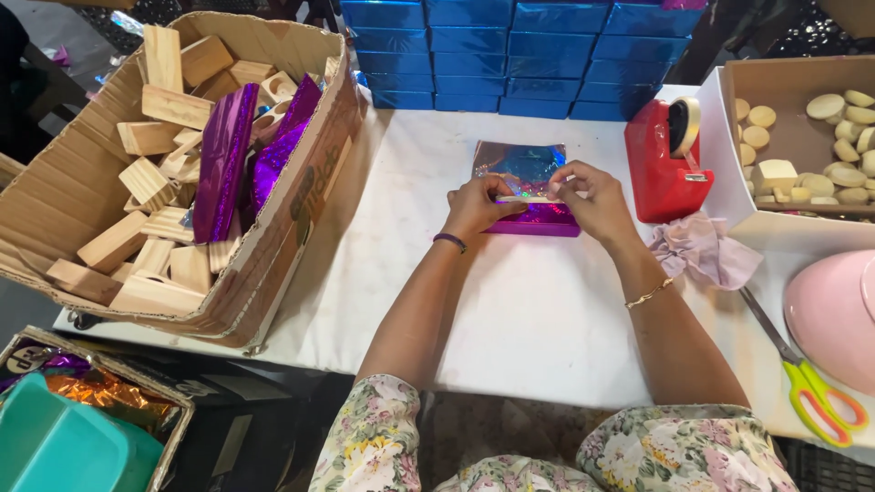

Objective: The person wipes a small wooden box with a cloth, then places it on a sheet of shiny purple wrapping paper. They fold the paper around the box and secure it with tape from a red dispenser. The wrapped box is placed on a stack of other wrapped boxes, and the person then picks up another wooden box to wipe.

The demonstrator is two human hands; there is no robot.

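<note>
Purple foil-wrapped box (529, 187) lying mid-surface, being pinched along its near edge by left hand (476, 206) and right hand (594, 199), fingers pressing together on foil. Sitting just right: red tape dispenser (663, 164). Standing far left: cardboard box of wooden blocks (173, 164).

The near edge of the purple foil-wrapped box (529, 196) was hidden behind the left hand (476, 208) and right hand (594, 200). The pink rounded object (834, 314) and the cardboard tray of pale discs (802, 128) were cut off at the right edge; the teal container (55, 446) ran off the near left corner.
</note>
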